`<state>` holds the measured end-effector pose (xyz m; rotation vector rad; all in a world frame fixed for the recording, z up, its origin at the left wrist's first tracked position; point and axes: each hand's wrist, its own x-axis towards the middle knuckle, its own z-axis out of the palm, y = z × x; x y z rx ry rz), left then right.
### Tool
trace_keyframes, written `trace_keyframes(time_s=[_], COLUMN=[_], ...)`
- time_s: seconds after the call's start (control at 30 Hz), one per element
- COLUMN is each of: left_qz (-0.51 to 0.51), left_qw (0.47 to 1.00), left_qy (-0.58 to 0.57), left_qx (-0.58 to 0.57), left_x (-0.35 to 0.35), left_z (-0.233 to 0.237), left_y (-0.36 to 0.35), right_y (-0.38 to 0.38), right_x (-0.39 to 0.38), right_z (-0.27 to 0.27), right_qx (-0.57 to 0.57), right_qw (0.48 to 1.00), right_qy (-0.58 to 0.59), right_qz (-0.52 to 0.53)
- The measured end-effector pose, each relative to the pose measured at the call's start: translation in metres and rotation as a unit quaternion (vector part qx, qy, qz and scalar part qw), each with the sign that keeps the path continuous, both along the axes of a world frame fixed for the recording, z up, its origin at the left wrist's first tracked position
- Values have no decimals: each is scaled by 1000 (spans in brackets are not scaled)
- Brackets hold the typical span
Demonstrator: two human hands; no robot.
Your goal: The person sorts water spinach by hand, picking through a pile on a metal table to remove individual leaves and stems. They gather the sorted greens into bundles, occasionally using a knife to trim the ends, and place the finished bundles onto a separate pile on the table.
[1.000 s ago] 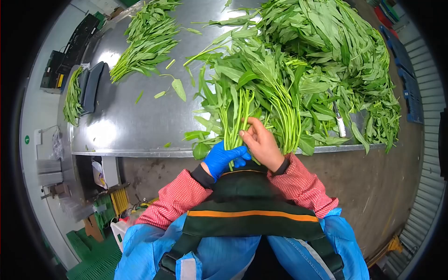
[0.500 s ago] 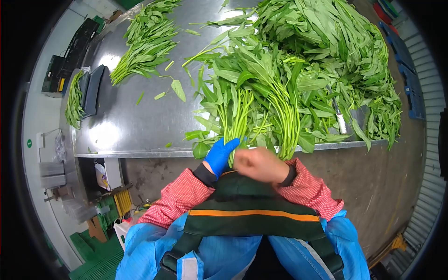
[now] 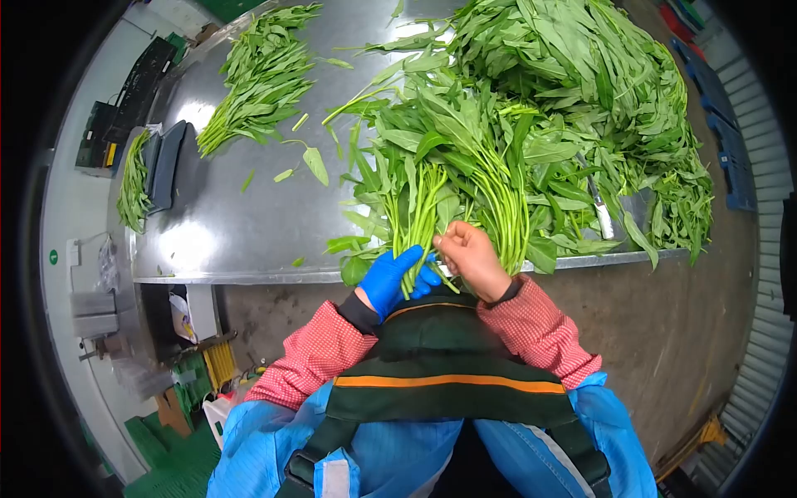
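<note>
My left hand (image 3: 392, 278), in a blue glove, is closed around the lower stems of a bunch of water spinach (image 3: 418, 203) at the table's front edge. The leafy ends lie away from me, over other greens. Close beside it, my bare right hand (image 3: 475, 259) has thumb and fingers pinched together at the right side of the bunch, seemingly on a single stem. The fingers partly hide that stem. Another group of long stems (image 3: 506, 203) lies just beyond my right hand.
A large heap of water spinach (image 3: 581, 58) covers the table's right side. A knife (image 3: 604, 217) lies among leaves near the front edge. One separate bunch (image 3: 257, 83) rests at the back left of the metal table (image 3: 249, 216), and another (image 3: 133, 183) sits beside a dark tray (image 3: 168, 162).
My right hand, blurred before, has moved slightly up and right and now pinches beside the bunch. The gloved fingers show more beneath the stems, which my left hand still holds.
</note>
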<state>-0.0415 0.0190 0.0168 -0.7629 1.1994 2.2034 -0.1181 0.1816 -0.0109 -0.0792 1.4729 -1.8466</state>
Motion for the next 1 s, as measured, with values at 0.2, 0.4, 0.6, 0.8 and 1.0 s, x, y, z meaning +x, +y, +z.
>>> trace_keyframes(time_s=[0.2, 0.4, 0.6, 0.8, 1.0], left_qz=[-12, -7, -23, 36, 19], left_qw=[997, 999, 999, 998, 999], left_qy=[70, 37, 37, 36, 8], left_qx=[23, 27, 29, 41, 32], left_x=[1, 3, 4, 9, -2], left_z=[-18, -9, -16, -30, -30], left_y=[3, 3, 5, 10, 13], right_y=[5, 16, -2, 11, 11], right_x=[34, -16, -25, 8, 34], right_z=[64, 30, -8, 32, 86], right_qx=[-19, 27, 101, 146, -40], right_qw=[881, 993, 992, 929, 881], right_qy=[412, -76, -61, 336, 356], right_qz=[231, -82, -35, 48, 308])
